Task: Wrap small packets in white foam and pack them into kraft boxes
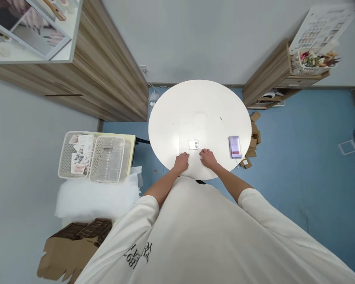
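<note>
"Small white square (192,145), where is it?"
"Mid-frame, flat on the round white table (195,98)."
"And the hands?"
"Left hand (182,161) just below it to the left, right hand (208,158) just below to the right, both at the table's near side."
"Fingers?"
"Loosely bent; I can't tell how wide, or whether they hold anything."

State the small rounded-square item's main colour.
The small item shows mainly white in the head view.
</note>
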The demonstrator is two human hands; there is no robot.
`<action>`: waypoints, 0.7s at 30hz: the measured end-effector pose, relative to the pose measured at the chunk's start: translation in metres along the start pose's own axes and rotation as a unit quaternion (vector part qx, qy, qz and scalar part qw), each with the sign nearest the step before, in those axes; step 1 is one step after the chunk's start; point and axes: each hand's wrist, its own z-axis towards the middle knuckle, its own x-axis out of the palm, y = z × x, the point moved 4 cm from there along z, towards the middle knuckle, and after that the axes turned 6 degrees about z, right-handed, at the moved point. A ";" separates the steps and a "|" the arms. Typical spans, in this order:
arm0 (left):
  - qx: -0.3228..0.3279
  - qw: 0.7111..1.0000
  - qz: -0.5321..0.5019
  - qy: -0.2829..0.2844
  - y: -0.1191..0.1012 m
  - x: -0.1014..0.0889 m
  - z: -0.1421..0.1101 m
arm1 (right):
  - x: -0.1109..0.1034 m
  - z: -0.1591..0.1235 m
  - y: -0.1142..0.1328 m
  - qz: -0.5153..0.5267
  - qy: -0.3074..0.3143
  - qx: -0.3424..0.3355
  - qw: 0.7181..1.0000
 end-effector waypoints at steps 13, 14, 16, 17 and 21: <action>-0.010 0.997 -0.067 -0.034 0.016 -0.018 0.010 | -0.030 0.026 0.002 0.122 -0.049 0.035 0.991; -0.012 0.996 -0.069 -0.048 0.016 -0.024 0.012 | -0.034 0.030 0.001 0.140 -0.051 0.044 0.988; -0.014 0.994 -0.064 -0.086 0.014 -0.038 0.013 | -0.041 0.039 -0.004 0.169 -0.054 0.076 0.981; -0.014 0.992 -0.054 -0.111 0.012 -0.045 0.013 | -0.043 0.044 -0.007 0.179 -0.055 0.094 0.978; 0.046 0.984 0.027 -0.171 -0.006 -0.063 0.011 | -0.045 0.061 -0.019 0.186 -0.059 0.136 0.971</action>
